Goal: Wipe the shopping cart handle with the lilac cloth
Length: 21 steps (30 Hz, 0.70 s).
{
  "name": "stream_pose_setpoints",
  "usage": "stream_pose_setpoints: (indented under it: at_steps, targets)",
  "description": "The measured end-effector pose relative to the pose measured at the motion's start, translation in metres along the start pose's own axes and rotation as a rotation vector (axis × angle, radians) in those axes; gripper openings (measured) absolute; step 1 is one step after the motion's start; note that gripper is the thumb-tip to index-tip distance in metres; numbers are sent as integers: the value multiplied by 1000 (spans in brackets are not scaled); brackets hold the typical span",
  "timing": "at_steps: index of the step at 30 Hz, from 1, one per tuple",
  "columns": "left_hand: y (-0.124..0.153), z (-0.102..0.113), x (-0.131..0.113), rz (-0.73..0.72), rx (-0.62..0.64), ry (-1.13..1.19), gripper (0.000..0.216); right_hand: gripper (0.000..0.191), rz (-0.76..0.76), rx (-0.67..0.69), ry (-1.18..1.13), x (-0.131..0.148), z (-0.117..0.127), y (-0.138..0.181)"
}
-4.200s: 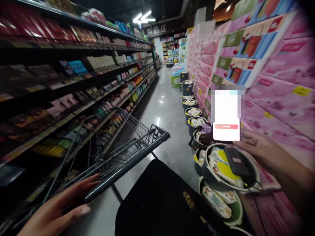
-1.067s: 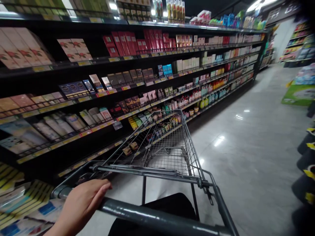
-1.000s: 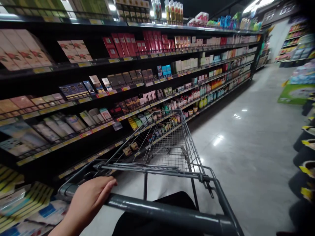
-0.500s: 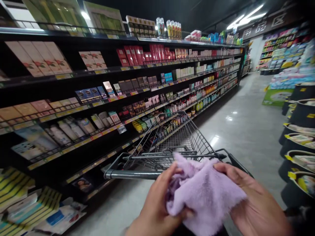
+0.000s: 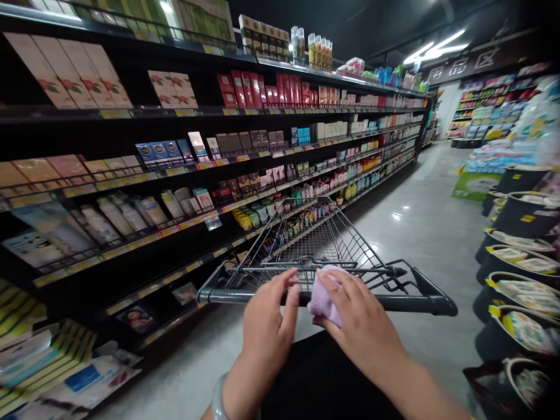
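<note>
A lilac cloth (image 5: 324,300), bunched into a small wad, is gripped in my right hand (image 5: 356,303) over the handle of a shopping cart (image 5: 415,304). My right fingers wrap over its top and side, so part of the cloth is hidden. Just left of it, my left hand (image 5: 270,309) holds nothing; its thumb and fingers are apart and slightly curled, in front of the cart handle. A light bangle circles the left wrist. No goods show in the cart's wire basket.
Long shelves (image 5: 175,170) of boxes and bottles run along the left. Black tubs (image 5: 522,213) of packaged goods line the right side. Grey floor (image 5: 420,216) stretches ahead between them. Striped yellow packs (image 5: 72,344) lie at lower left.
The cloth was spread loosely between both hands and is now a compact wad in my right hand. My left hand has let go of it. Both hands moved left and up slightly.
</note>
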<state>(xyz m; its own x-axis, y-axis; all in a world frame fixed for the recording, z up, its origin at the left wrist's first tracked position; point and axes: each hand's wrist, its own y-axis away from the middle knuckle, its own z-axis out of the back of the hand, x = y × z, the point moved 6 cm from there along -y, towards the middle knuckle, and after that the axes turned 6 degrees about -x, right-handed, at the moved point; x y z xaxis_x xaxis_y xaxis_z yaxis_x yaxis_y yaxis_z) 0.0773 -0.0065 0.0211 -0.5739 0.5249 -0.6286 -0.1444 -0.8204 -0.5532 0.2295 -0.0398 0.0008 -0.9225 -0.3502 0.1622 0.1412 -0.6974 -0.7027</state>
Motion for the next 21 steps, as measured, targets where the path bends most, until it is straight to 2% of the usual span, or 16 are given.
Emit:
stream_pose_setpoints:
  at_steps: [2, 6, 9, 12, 15, 17, 19, 21]
  targets:
    - [-3, 4, 10, -90, -24, -164, 33, 69, 49, 13, -28, 14, -11, -8]
    - [-4, -13, 23, -185, 63, -354, 47, 45, 111, 47, -37, 34, -24, -20]
    - [-3, -20, 24, -234, 12, -411, 42, 39, 83, 89, -33, 23, -21, -17]
    - [-3, -20, 25, -238, 20, -426, 37, 44, 36, 53, -3, -7, -4, -3]
    - [-3, -5, 34, -231, 46, -484, 30, 44, 3, 14, 64, -37, 12, 14]
    - [-4, 16, 45, -213, -17, -570, 27, 43, -1, 17, 94, -51, 16, 22]
    - [-6, 34, 60, -180, -47, -659, 29, 41, 1, 21, 113, -56, 17, 24]
    - [-7, 40, 73, -166, 21, -706, 34, 39, -6, 7, 133, -53, 14, 21]
